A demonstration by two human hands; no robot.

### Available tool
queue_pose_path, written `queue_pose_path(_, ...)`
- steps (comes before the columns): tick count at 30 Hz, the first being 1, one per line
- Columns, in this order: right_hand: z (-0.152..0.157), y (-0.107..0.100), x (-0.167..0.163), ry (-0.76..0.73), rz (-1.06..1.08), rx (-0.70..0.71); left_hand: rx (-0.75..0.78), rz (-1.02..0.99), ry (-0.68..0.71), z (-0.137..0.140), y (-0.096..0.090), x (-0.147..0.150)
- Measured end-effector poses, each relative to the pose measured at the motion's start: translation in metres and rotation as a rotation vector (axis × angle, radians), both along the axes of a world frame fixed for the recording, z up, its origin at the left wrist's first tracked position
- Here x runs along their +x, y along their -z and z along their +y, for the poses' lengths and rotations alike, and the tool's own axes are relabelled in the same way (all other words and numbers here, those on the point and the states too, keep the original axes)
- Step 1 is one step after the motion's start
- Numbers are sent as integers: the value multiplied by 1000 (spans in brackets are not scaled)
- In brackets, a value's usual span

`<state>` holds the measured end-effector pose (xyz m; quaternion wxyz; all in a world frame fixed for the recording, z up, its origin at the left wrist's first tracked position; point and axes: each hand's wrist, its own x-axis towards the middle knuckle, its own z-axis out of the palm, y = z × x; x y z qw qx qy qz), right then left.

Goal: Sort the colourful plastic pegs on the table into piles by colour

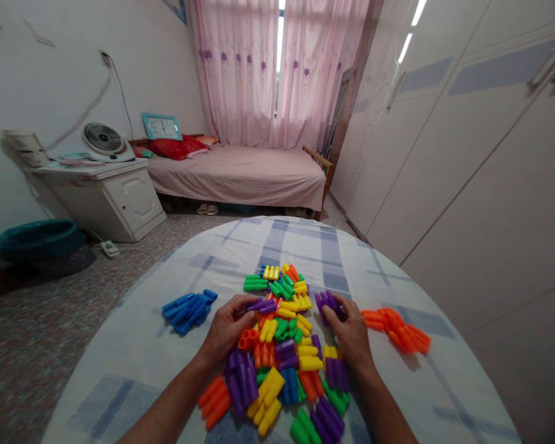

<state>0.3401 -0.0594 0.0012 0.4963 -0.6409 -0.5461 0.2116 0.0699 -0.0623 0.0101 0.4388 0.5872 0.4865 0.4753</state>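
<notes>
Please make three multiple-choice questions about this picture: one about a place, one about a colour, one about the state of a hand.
1. Where does the blue group of blocks lie?
A. left of the mixed pile
B. right of the mixed pile
C. on the floor

2. What colour are the blocks set apart at the right?
A. green
B. orange
C. yellow

3. What does the left hand do?
A. rests flat on the bare tablecloth
B. closes its grip on a purple block
C. hangs off the table

Answers: 1 A, the blue group sits alone beyond the left hand. 2 B, they are orange. 3 B, its fingertips pinch the purple block at the mixed pile.
</notes>
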Motion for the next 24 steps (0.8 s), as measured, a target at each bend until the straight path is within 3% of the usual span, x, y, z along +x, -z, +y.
queue_pose_path(5, -3, -2, -11, -154, 477, -147, 1, -5, 8, 0, 0, 0)
queue_pose_path(9, -5, -3, -18, -207, 783, -137, -11, -19, 21, -1, 0, 0)
queue_pose_path(15, -4, -3, -19, -215, 900, -153, 18, 10, 22, 1, 4, -1)
queue_pose_path(24, -5, -7, -20, -208, 854, -158, -4, -4, 40, 1, 4, -1)
